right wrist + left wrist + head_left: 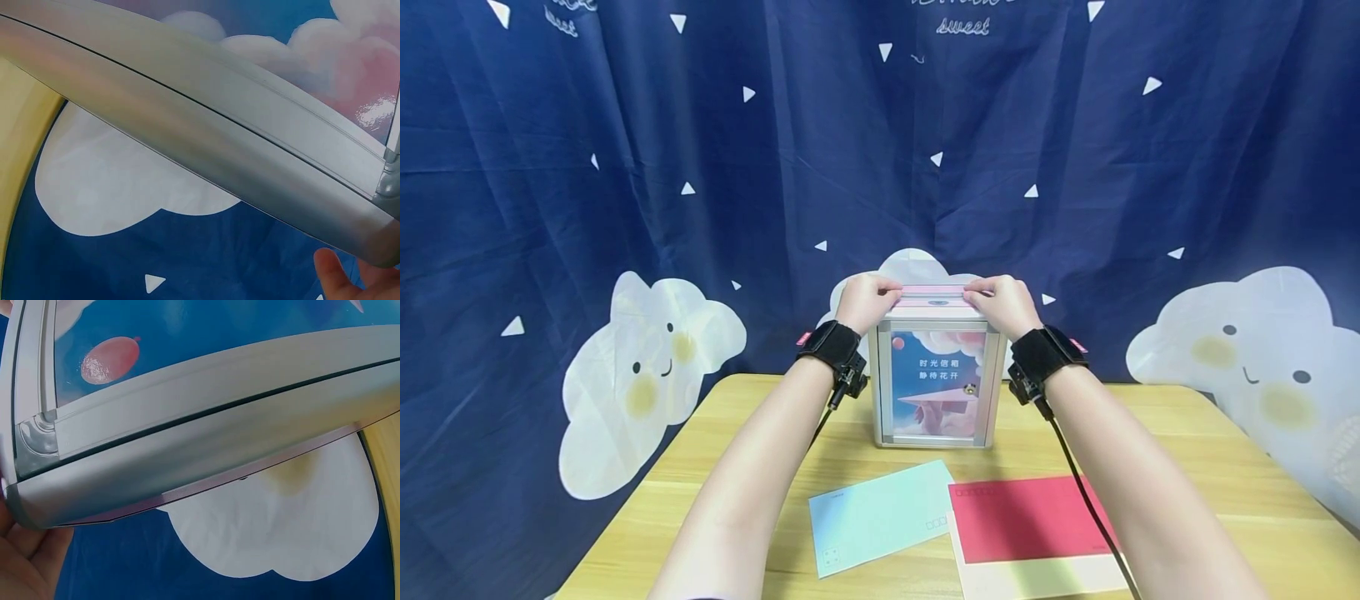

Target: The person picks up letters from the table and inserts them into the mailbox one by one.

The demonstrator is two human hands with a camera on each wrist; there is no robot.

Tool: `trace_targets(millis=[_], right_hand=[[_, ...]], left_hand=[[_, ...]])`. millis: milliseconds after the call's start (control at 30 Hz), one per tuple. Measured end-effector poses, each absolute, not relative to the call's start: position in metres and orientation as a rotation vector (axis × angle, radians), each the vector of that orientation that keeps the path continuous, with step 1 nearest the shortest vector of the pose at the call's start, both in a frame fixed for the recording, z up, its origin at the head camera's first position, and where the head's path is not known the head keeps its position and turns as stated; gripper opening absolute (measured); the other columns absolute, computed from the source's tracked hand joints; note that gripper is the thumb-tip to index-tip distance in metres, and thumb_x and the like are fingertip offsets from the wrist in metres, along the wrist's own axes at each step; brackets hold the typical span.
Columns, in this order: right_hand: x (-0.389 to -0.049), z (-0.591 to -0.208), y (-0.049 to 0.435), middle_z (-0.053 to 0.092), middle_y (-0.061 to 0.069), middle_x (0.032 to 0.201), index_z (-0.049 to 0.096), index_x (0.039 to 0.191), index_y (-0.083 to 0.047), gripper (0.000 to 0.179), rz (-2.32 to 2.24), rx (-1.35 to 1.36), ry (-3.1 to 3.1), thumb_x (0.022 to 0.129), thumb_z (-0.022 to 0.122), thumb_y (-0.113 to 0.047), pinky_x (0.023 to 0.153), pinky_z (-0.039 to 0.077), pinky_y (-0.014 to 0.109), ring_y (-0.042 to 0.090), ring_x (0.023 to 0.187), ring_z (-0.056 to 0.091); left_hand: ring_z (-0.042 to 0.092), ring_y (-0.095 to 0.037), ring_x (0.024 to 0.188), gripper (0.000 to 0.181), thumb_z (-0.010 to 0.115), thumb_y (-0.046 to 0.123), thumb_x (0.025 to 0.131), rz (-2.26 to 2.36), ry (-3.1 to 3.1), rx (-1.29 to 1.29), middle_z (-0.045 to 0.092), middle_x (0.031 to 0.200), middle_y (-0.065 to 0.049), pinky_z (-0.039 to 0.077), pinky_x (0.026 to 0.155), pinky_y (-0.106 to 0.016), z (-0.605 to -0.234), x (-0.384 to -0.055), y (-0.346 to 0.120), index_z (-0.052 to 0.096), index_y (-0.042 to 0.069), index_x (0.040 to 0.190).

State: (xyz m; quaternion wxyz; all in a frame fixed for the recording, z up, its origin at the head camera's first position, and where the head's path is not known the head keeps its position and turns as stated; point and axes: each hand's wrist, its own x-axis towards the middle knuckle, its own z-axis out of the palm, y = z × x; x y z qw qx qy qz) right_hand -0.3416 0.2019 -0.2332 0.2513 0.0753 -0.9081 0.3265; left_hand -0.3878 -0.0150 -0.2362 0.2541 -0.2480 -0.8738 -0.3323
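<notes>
A letter box [925,442] with a silver frame stands upright on the wooden table, its front panel printed with a paper plane, clouds and white characters. At its top left corner my left hand [867,298] grips the upper edge, fingers bent inward over the top. My right hand [1006,303] holds the top right corner in the same way. Pink and white bands cross the top between them. Each wrist view shows the silver edge up close, with part of the left hand [28,556] and the right hand [350,281] at a corner; the other fingers are hidden.
In front of the box lie a light blue envelope [880,517], a red envelope [1022,517] and a cream one [1000,579] partly under the red. The wooden table [647,517] ends at a dark blue curtain [820,125] printed with clouds. Cables run from both wrist cameras.
</notes>
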Motion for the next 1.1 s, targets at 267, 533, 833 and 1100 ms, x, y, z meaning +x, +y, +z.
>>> trace_targets(millis=[267, 533, 833, 1100], right_hand=[[-0.340, -0.236, 0.201, 0.065, 0.021, 0.107, 0.069, 0.104, 0.001, 0.025, 0.898, 0.219, -2.432, 0.087, 0.062, -0.016, 0.090, 0.044, 0.048, 0.033, 0.102, 0.057], [-0.335, -0.246, 0.205, 0.066, 0.020, 0.105, 0.068, 0.105, 0.000, 0.026, 0.945, 0.262, -2.303, 0.087, 0.062, -0.017, 0.090, 0.044, 0.048, 0.033, 0.102, 0.058], [-0.317, -0.266, 0.215, 0.068, 0.019, 0.102, 0.071, 0.100, 0.000, 0.022, 0.854, 0.322, -2.008, 0.083, 0.067, -0.013, 0.090, 0.045, 0.049, 0.032, 0.102, 0.059], [-0.287, -0.296, 0.221, 0.067, 0.019, 0.104, 0.069, 0.103, 0.002, 0.024, 0.730, 0.446, -1.928, 0.079, 0.069, -0.003, 0.090, 0.044, 0.051, 0.032, 0.105, 0.058]], left_hand=[[0.063, -0.018, 0.091, 0.019, 0.064, 0.016, 0.084, -0.910, -2.347, -0.727, 0.071, 0.098, -0.007, 0.049, 0.081, -0.033, -0.239, -0.388, -0.022, 0.073, 0.008, 0.098], [0.061, -0.020, 0.097, 0.020, 0.063, 0.014, 0.085, -0.944, -2.299, -0.757, 0.070, 0.101, -0.009, 0.047, 0.086, -0.034, -0.245, -0.384, -0.035, 0.072, 0.006, 0.101], [0.030, -0.020, 0.044, 0.026, 0.062, 0.023, 0.088, -0.999, -2.148, -0.739, 0.069, 0.103, -0.009, 0.034, 0.051, -0.034, -0.255, -0.364, -0.052, 0.070, 0.010, 0.108], [0.060, -0.020, 0.103, 0.028, 0.065, 0.016, 0.086, -0.993, -2.002, -0.871, 0.067, 0.109, -0.011, 0.049, 0.087, -0.036, -0.275, -0.337, -0.065, 0.067, 0.004, 0.111]])
